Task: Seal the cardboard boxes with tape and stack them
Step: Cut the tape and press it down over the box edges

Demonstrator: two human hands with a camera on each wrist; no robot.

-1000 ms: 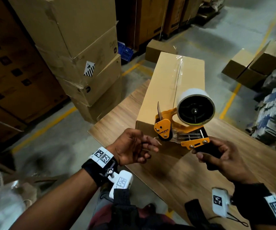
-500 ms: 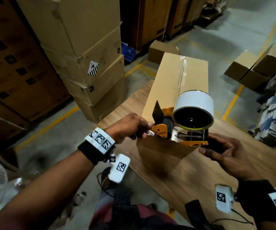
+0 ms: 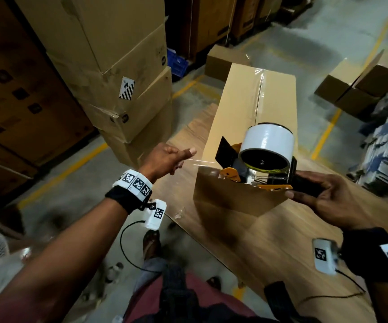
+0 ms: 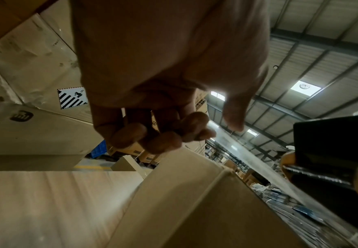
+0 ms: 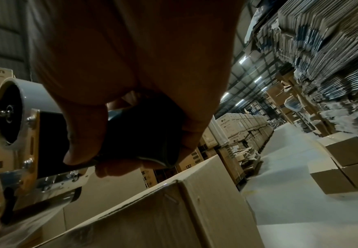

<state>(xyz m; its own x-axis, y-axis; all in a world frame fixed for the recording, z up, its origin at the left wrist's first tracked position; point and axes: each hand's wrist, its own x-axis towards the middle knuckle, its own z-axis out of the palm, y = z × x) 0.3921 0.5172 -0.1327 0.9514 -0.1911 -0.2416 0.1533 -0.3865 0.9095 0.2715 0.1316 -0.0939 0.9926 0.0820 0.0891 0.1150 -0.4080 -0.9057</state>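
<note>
The long cardboard box lies on the wooden table, its top seam already covered with clear tape. At its near end, the right hand wraps its fingers tight around the black handle of the orange tape dispenser, at about three o'clock from the box's near edge. Out at nine o'clock, the left hand pinches the free end of the clear tape strip, stretched taut between hand and dispenser.
</note>
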